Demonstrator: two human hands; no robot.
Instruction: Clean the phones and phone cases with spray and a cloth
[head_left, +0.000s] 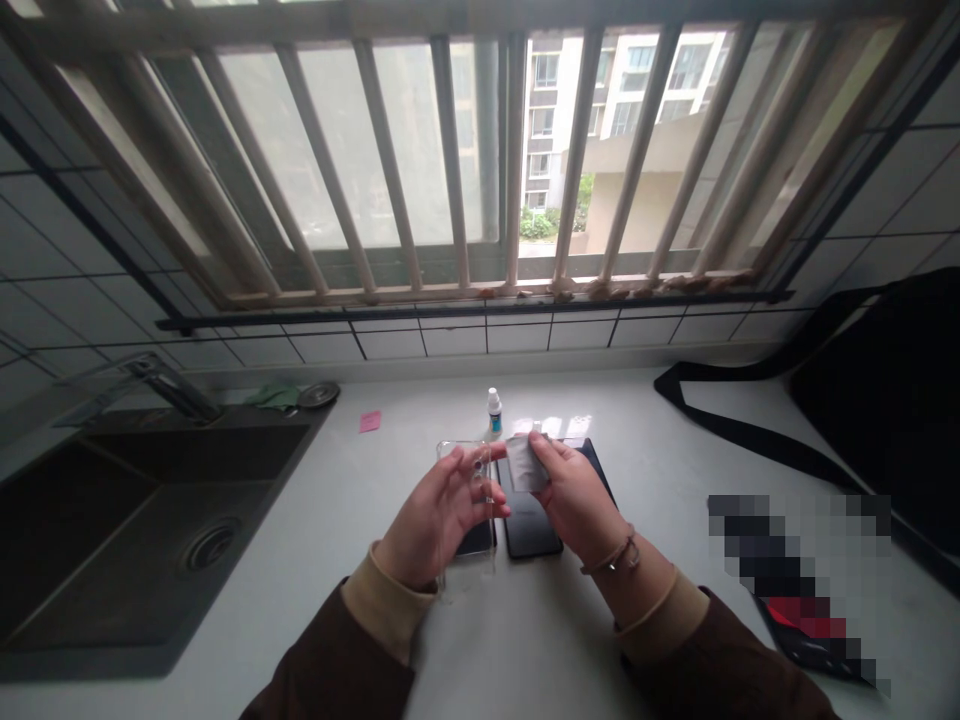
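Filling my left side, a dark, matte sink (247, 500) with squared corners sits under a shiny metal tap (176, 390), a crumpled green cloth (274, 396) and a round drain strainer (319, 395) behind it. A square pink paper note (370, 421) lies flat on the smooth pale countertop (480, 650). My left hand (435, 510) holds a transparent phone case (480, 480) above the counter, fingers fairly spread; I judge it light, bendy and a little slippery, best pinched by its side edges. Partly hidden below it lies a flat dark slab (476, 543). Just beyond stands a small white-capped bottle (494, 410) with a blue label. My right hand (574, 490) pinches a flat, silvery-grey sachet (525, 465) between thumb and fingers; it looks nearly weightless, thin and easily creased, so a corner grip suits it. Beneath lies a glossy black phone (534, 530), probably stiff, slick and breakable. Farther right, a woven-looking black strap (750, 420) trails from a soft black bag (877, 400).
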